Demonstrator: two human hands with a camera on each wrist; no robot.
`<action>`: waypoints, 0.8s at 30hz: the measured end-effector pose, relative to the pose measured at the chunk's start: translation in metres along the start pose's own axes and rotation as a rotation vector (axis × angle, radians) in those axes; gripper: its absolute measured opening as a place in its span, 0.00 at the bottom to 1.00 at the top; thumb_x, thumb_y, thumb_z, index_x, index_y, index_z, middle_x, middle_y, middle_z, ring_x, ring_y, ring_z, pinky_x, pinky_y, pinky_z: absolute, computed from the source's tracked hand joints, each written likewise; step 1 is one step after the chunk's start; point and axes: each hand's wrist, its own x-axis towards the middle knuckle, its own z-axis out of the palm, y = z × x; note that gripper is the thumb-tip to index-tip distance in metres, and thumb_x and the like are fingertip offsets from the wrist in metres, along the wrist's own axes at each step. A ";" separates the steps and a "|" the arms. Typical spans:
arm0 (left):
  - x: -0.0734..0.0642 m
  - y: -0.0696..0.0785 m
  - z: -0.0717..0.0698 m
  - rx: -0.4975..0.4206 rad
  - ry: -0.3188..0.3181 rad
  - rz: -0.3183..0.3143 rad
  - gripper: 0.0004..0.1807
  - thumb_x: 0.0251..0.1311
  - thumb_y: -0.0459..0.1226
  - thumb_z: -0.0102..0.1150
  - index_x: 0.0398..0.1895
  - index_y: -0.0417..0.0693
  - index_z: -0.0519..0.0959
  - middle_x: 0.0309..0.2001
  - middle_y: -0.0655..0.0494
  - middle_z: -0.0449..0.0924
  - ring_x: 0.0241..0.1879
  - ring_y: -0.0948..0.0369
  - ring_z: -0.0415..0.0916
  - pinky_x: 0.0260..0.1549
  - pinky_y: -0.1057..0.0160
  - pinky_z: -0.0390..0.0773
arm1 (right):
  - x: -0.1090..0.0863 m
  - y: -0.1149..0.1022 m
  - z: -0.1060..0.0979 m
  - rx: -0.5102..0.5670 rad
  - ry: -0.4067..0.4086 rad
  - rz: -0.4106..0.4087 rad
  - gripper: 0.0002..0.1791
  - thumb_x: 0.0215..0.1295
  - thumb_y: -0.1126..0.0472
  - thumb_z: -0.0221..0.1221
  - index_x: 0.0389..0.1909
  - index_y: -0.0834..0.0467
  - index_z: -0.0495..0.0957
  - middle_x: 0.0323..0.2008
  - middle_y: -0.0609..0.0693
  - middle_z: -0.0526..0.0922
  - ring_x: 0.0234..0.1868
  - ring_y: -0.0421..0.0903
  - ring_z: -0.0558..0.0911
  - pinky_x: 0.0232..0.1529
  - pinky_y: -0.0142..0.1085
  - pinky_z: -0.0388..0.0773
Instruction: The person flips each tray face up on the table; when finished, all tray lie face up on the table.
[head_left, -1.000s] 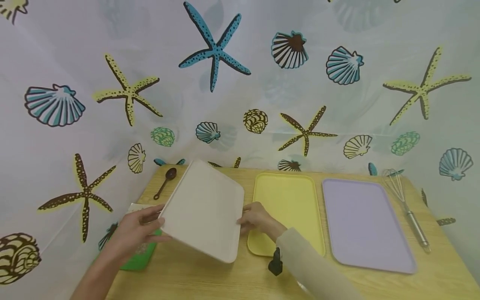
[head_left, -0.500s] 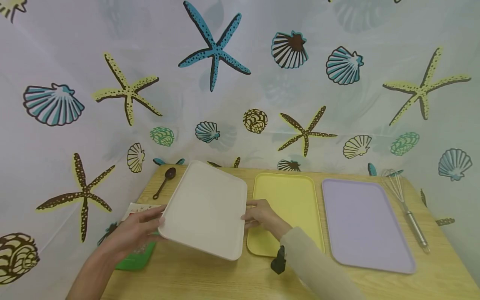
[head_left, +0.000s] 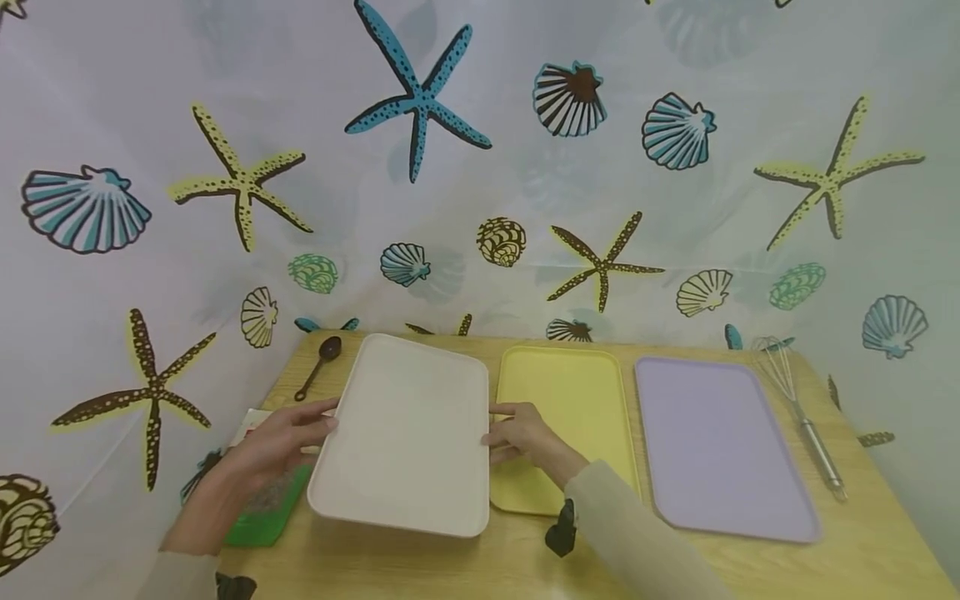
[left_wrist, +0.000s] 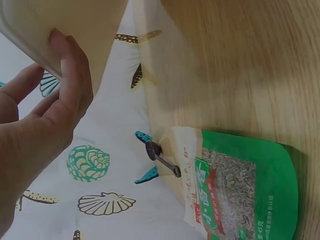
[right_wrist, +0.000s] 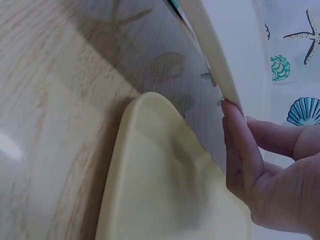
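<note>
A white rectangular tray (head_left: 408, 433) is held in the air over the left part of the table, nearly level in the head view. My left hand (head_left: 281, 442) grips its left edge, thumb on the rim and fingers underneath; the left wrist view shows those fingers (left_wrist: 75, 75) against the tray's underside. On the opposite edge, my right hand (head_left: 521, 433) pinches the rim, seen also in the right wrist view with the thumb on one face and fingers on the other. Beside the right hand lies a yellow tray (head_left: 592, 392), partly behind that hand and sleeve.
A lilac tray (head_left: 720, 450) lies right of the yellow one, with a metal whisk (head_left: 813, 442) along its right side. A green and white seed packet (left_wrist: 235, 185) lies under my left hand. Behind it is a dark brown spoon (head_left: 321, 362). A shell-printed curtain (head_left: 465, 167) surrounds the table.
The white tray has turned from a steep tilt to nearly level and come down towards the table. Both hands keep their hold on its edges. The head view has shifted slightly.
</note>
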 end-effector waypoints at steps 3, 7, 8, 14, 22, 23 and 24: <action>0.006 -0.003 -0.003 0.022 0.012 -0.021 0.38 0.71 0.43 0.49 0.75 0.38 0.46 0.65 0.36 0.64 0.52 0.55 0.76 0.51 0.51 0.79 | -0.003 -0.001 -0.001 -0.013 -0.006 -0.007 0.35 0.55 0.78 0.62 0.66 0.69 0.64 0.45 0.66 0.81 0.36 0.56 0.86 0.32 0.41 0.85; 0.015 -0.009 -0.005 0.038 0.046 -0.064 0.36 0.71 0.42 0.50 0.75 0.36 0.49 0.55 0.44 0.76 0.47 0.55 0.79 0.44 0.50 0.82 | -0.007 -0.003 -0.003 -0.036 0.003 -0.018 0.35 0.56 0.77 0.62 0.66 0.69 0.64 0.45 0.66 0.82 0.35 0.55 0.86 0.31 0.40 0.85; 0.017 -0.010 -0.005 0.042 0.053 -0.073 0.35 0.71 0.41 0.50 0.74 0.36 0.49 0.53 0.45 0.77 0.46 0.55 0.80 0.43 0.50 0.83 | -0.007 -0.004 -0.003 -0.036 0.006 -0.019 0.35 0.56 0.77 0.62 0.66 0.69 0.64 0.45 0.66 0.82 0.35 0.55 0.86 0.31 0.40 0.85; 0.027 -0.018 -0.005 0.119 0.119 -0.097 0.34 0.69 0.38 0.53 0.73 0.34 0.54 0.53 0.40 0.77 0.44 0.54 0.80 0.38 0.50 0.84 | -0.004 -0.005 -0.004 -0.023 0.038 -0.023 0.36 0.56 0.78 0.62 0.67 0.67 0.63 0.47 0.66 0.80 0.35 0.54 0.86 0.32 0.41 0.85; 0.037 -0.020 -0.006 0.282 0.254 -0.101 0.30 0.66 0.38 0.57 0.68 0.35 0.64 0.55 0.36 0.77 0.44 0.55 0.80 0.35 0.56 0.84 | 0.005 -0.004 0.001 0.016 0.097 -0.040 0.37 0.56 0.78 0.62 0.68 0.65 0.63 0.50 0.65 0.77 0.35 0.50 0.85 0.32 0.42 0.85; 0.037 -0.019 -0.006 0.296 0.260 -0.102 0.30 0.66 0.37 0.57 0.68 0.34 0.64 0.54 0.35 0.77 0.43 0.56 0.80 0.35 0.56 0.84 | 0.006 -0.004 0.002 0.016 0.101 -0.044 0.37 0.56 0.78 0.62 0.68 0.65 0.63 0.50 0.65 0.76 0.35 0.50 0.85 0.32 0.41 0.85; 0.039 -0.019 -0.007 0.307 0.264 -0.104 0.29 0.66 0.37 0.57 0.68 0.35 0.64 0.54 0.35 0.77 0.43 0.56 0.81 0.36 0.56 0.84 | 0.006 -0.005 0.003 0.015 0.106 -0.049 0.37 0.56 0.78 0.62 0.68 0.65 0.63 0.49 0.65 0.76 0.35 0.51 0.85 0.33 0.42 0.85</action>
